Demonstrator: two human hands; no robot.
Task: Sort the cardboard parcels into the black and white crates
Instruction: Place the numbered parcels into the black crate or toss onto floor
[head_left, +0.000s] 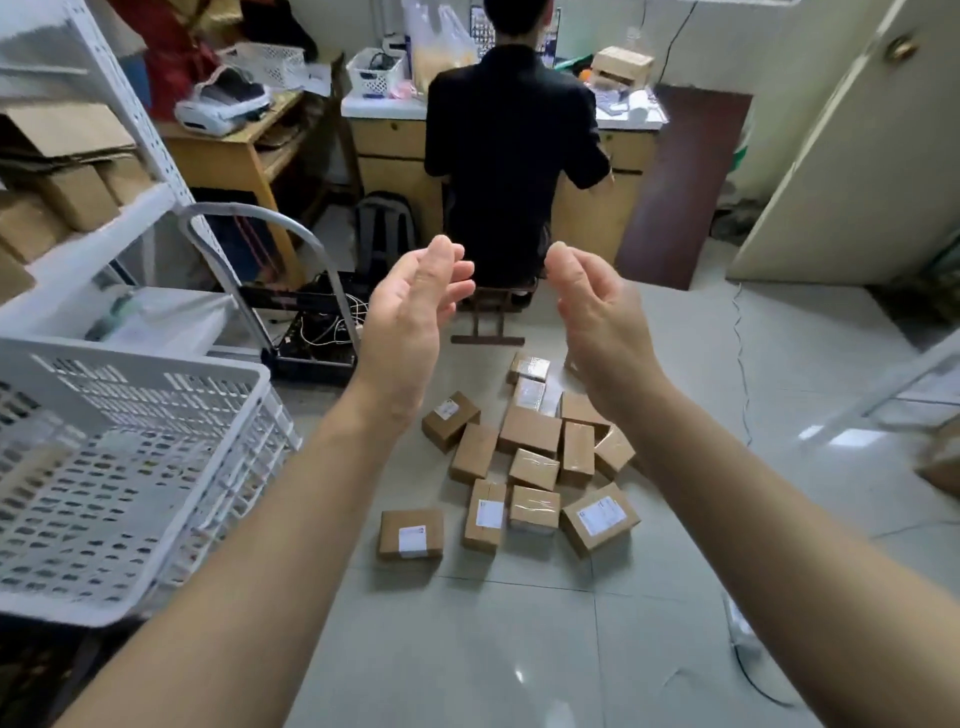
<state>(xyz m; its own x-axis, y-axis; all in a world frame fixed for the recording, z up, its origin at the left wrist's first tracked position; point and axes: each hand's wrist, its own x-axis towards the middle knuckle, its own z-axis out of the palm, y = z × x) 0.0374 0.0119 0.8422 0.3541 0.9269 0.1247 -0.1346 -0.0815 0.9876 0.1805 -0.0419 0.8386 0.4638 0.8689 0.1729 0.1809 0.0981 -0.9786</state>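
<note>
1. cardboard parcels (530, 431): loose heap of small brown boxes on the tiled floor (467, 649). Several are taped and several show white labels face up. The heap is the reference for every entry below.
2. lone parcel (410, 532): lies flat with its label up, just left of the heap's near edge and apart from the rest.
3. left hand (410, 317): raised in the air above the heap's far-left side, palm turned inward. Its grip is spread, fingers loosely curved, holding nothing.
4. right hand (597, 317): raised above the heap's far-right side, palm facing the left hand. Its grip is spread, fingertips bent, empty. The wrist covers part of the heap's far-right corner.
5. Relation: the heap lies below and between the two forearms, and neither grip touches a parcel.
6. white crate (249, 374): perforated plastic, well left of the heap and nearer the camera. Its interior is too blurred to list.
7. black container (317, 361): open and holding cables, on the floor left of and beyond the heap, beside a metal trolley handle (208, 218).
8. seated person (514, 145): in black, back turned, beyond the heap at a worktop (379, 104) carrying baskets and boxes.
9. white shelving (130, 104): far left of the heap, stocked with cardboard boxes.
</note>
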